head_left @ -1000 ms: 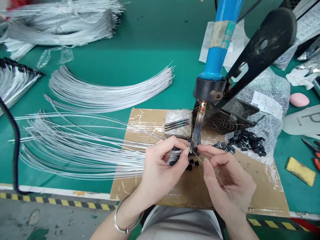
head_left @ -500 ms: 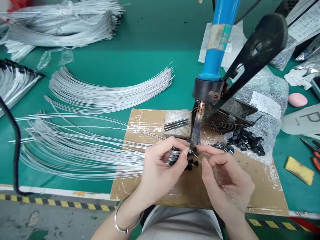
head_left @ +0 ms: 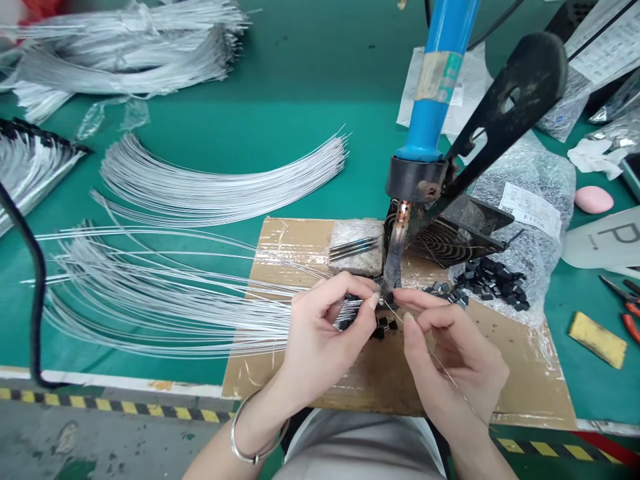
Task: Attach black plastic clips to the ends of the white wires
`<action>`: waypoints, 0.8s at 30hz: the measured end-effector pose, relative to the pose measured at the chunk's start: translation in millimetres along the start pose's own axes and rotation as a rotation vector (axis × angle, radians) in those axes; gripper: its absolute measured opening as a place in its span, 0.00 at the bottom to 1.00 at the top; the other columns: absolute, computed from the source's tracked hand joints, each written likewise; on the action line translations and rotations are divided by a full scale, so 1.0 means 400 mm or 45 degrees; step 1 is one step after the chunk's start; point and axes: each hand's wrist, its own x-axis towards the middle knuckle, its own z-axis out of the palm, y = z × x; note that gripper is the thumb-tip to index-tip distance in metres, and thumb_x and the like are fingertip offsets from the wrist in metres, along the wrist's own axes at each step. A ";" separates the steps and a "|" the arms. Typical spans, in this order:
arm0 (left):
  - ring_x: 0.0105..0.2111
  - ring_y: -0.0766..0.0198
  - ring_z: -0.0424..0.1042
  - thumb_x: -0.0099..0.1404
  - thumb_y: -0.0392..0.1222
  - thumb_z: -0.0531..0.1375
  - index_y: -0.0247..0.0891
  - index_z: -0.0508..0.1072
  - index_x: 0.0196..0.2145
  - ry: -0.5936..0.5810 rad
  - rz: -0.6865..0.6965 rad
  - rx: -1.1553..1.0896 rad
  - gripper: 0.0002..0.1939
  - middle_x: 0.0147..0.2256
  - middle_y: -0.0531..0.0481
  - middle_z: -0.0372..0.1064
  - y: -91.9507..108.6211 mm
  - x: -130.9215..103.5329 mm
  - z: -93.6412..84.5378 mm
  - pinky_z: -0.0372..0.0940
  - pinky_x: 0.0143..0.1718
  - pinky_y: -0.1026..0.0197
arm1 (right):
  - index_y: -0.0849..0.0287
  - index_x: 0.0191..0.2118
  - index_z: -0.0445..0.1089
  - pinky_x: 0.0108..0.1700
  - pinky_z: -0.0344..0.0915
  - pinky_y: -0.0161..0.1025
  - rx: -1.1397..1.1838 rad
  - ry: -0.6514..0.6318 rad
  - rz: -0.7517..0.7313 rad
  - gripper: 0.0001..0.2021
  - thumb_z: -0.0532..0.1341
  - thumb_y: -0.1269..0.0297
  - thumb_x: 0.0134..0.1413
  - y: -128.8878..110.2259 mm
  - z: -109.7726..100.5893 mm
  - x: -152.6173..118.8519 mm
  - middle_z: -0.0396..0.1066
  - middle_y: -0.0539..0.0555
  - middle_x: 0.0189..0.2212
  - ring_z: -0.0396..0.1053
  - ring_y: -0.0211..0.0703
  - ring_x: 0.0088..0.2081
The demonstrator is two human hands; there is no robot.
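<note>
A blue-handled soldering iron (head_left: 438, 87) is fixed in a black metal stand (head_left: 515, 110), its tip pointing down between my hands. Just left of the tip, my left hand (head_left: 330, 333) pinches a white wire between thumb and forefinger; the wire's end is too small to make out. My right hand (head_left: 450, 353) holds a thin strand of solder wire (head_left: 453, 380) between thumb and fingers, with its end reaching the iron's tip. Small black connectors (head_left: 385, 327) lie on the cardboard below the tip. Loose white wires (head_left: 200, 303) spread leftward from beneath my left hand.
A cardboard sheet (head_left: 520, 393) covers the table's front. Behind the iron stand a small fan (head_left: 450, 233) and a block with metal rods (head_left: 353, 267). Black connectors (head_left: 493, 283) spill from a bubble-wrap bag (head_left: 540, 173). A wire bundle (head_left: 220, 187), yellow sponge (head_left: 597, 340) and pliers (head_left: 631, 307) lie around.
Both hands keep nearly the same pose at the iron's tip. The whole view has shifted very slightly.
</note>
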 end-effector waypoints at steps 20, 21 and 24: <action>0.30 0.64 0.80 0.64 0.33 0.64 0.39 0.77 0.29 0.016 -0.007 0.001 0.06 0.31 0.50 0.83 0.003 -0.001 0.003 0.68 0.28 0.66 | 0.54 0.36 0.70 0.56 0.77 0.37 -0.037 0.022 -0.033 0.10 0.66 0.77 0.64 0.003 0.000 0.000 0.83 0.51 0.50 0.83 0.41 0.49; 0.30 0.63 0.80 0.64 0.33 0.64 0.39 0.77 0.29 0.017 -0.009 0.002 0.06 0.32 0.50 0.83 0.002 -0.001 0.003 0.68 0.28 0.66 | 0.54 0.36 0.70 0.55 0.77 0.38 -0.038 0.026 -0.033 0.10 0.65 0.77 0.64 0.004 0.000 -0.001 0.83 0.51 0.50 0.83 0.42 0.49; 0.30 0.63 0.80 0.64 0.33 0.64 0.39 0.77 0.28 0.023 -0.015 0.009 0.07 0.32 0.50 0.83 0.000 0.000 0.005 0.68 0.27 0.66 | 0.54 0.35 0.70 0.55 0.77 0.39 -0.033 0.026 -0.031 0.10 0.65 0.77 0.64 0.005 0.000 -0.001 0.83 0.52 0.50 0.83 0.43 0.49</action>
